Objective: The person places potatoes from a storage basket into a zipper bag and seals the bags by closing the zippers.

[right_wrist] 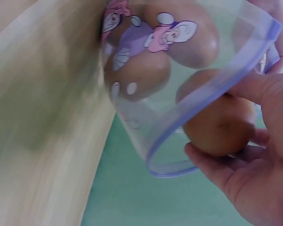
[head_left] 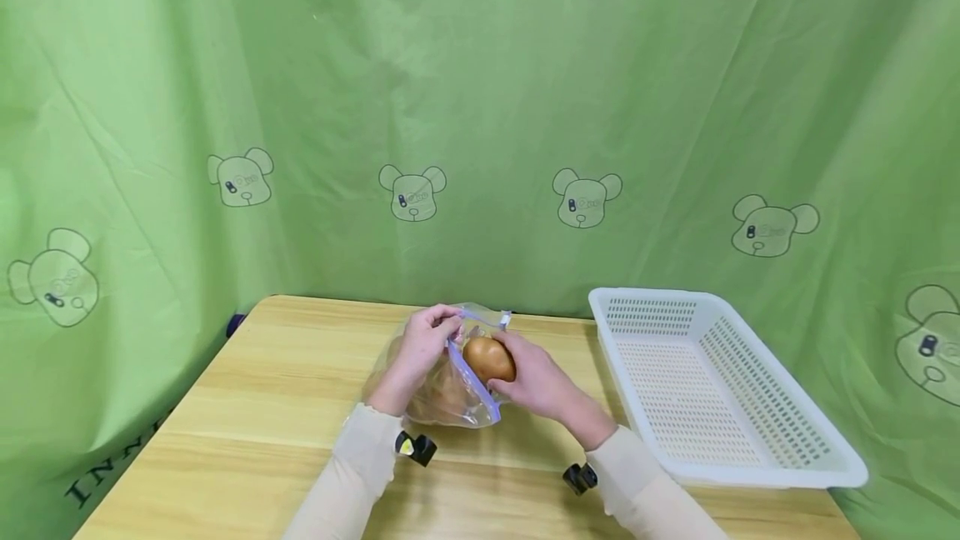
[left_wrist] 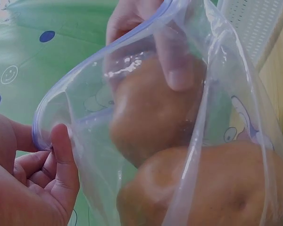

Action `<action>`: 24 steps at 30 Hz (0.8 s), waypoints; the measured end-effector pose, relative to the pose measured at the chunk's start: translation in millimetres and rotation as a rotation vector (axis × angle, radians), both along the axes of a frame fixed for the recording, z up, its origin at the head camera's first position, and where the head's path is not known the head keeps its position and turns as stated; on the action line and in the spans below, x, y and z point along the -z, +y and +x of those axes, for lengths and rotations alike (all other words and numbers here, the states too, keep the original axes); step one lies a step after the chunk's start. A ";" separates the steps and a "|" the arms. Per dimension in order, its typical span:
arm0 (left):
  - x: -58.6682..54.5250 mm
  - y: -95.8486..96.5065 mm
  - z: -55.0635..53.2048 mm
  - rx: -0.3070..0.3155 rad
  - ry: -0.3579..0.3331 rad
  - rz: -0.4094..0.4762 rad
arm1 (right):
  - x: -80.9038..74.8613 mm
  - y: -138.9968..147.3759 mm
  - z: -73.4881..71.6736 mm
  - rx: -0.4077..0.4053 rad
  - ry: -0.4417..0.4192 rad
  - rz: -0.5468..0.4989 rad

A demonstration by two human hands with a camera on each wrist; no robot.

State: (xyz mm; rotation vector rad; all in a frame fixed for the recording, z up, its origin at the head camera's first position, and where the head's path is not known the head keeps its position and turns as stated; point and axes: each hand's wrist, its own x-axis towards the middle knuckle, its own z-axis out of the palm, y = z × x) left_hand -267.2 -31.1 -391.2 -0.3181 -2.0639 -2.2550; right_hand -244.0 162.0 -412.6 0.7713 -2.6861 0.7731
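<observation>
A clear zip bag (head_left: 461, 413) with a purple seal and printed cartoon figures stands with its mouth open on the wooden table. My left hand (head_left: 422, 350) pinches the bag's rim, thumb against fingers, as the left wrist view shows. In my right hand (head_left: 538, 380) is a brown potato (right_wrist: 220, 123), gripped between thumb and fingers at the bag's mouth. Part of that potato lies behind the purple seal strip (right_wrist: 188, 110) in the right wrist view. Several other potatoes (right_wrist: 191, 35) are inside the bag, seen through the plastic.
A white perforated plastic basket (head_left: 738, 473) stands on the right of the table (head_left: 262, 390), with no potatoes visible in it. Behind the table hangs a green curtain (head_left: 480, 248) printed with bear heads.
</observation>
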 end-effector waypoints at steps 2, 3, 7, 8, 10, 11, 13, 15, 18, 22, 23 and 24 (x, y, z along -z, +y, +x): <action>1.1 -0.3 -0.8 0.003 0.008 -0.007 | 3.6 1.0 -2.2 -0.016 0.030 0.008; 1.5 -0.3 -1.2 0.004 0.008 -0.004 | 5.2 1.3 -3.2 -0.021 0.043 0.013; 3.0 -0.3 -2.0 0.004 0.017 -0.001 | 10.8 2.1 -6.2 -0.022 0.054 0.034; 3.2 -0.3 -1.9 0.002 0.018 -0.003 | 11.8 2.1 -6.6 -0.022 0.046 0.043; 3.9 -0.3 -2.0 -0.009 0.014 -0.008 | 12.9 2.5 -7.0 -0.027 0.017 0.060; 4.2 -0.3 -2.0 -0.015 0.013 -0.012 | 13.2 2.9 -7.0 -0.034 0.003 0.068; 3.9 -0.4 -1.9 -0.024 0.006 -0.022 | 12.9 3.6 -6.9 -0.052 -0.025 0.075; 2.9 -0.7 -1.8 -0.029 0.001 -0.025 | 12.5 4.5 -6.9 -0.058 -0.043 0.078; -2.0 -1.7 1.1 -0.014 -0.002 -0.029 | 12.0 4.9 -6.9 -0.032 -0.061 0.064; -7.6 -2.9 4.4 0.011 -0.006 -0.045 | 13.6 4.6 -8.0 0.018 -0.044 0.048; -8.0 -3.1 4.4 0.012 -0.010 -0.047 | 14.2 4.4 -8.7 0.029 -0.032 0.053; -7.6 -3.3 3.8 0.013 -0.011 -0.048 | 14.5 4.4 -9.2 0.034 -0.019 0.059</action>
